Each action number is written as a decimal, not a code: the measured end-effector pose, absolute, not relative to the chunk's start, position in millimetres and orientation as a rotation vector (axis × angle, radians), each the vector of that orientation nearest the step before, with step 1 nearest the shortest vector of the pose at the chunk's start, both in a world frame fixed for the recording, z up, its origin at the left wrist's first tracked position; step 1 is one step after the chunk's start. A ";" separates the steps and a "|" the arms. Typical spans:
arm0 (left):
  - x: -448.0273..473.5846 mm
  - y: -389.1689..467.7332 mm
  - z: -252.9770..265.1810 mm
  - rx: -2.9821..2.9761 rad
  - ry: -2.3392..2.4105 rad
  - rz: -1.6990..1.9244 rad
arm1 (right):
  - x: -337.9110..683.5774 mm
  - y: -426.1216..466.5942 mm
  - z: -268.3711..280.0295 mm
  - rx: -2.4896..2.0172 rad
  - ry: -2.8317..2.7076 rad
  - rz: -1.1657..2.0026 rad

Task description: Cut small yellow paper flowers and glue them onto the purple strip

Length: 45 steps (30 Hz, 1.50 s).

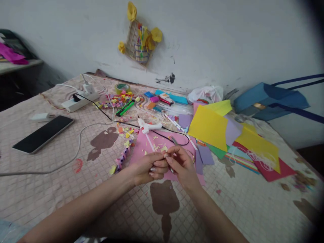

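My left hand (152, 167) and my right hand (180, 164) meet above a pink sheet (139, 148), their fingertips pinched together. Whatever small thing lies between the fingers is too hidden to name. Just behind them a white hot glue gun (149, 126) rests on the sheet among pale yellow paper scraps (157, 146). A pair of scissors (192, 157) lies partly covered by my right hand. Left of my left hand is a decorated strip (122, 159) with purple and yellow pieces.
A phone (43, 134) and a white power strip (80, 101) are at the left, with cables crossing the table. A green cutter (126, 108) and tape roll (122, 88) lie farther back. Yellow felt sheets (209, 126) and a blue bag (273, 101) occupy the right.
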State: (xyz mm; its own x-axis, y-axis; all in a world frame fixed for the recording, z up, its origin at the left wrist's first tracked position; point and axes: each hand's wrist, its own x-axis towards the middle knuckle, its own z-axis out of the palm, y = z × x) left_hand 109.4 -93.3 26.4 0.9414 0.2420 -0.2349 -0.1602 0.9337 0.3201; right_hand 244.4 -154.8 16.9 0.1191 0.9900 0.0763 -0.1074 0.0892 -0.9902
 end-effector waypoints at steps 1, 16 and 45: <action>108.7 -93.8 25.4 0.300 0.277 0.209 | 243.7 -154.9 17.3 -1.131 -1.093 1.109; 104.8 -104.6 10.5 0.610 0.453 0.345 | 236.5 -156.7 10.1 -1.240 -1.161 1.052; 103.0 -105.0 8.4 0.674 0.496 0.442 | 245.3 -166.6 19.8 -1.383 -1.788 0.393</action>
State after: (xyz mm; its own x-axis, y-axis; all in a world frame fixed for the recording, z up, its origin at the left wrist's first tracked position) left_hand 103.0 -105.0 8.4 0.7952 0.5341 -0.2872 -0.2241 0.6989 0.6792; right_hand 245.3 -166.6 19.8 -0.0579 0.9092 0.4123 0.6521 0.3471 -0.6740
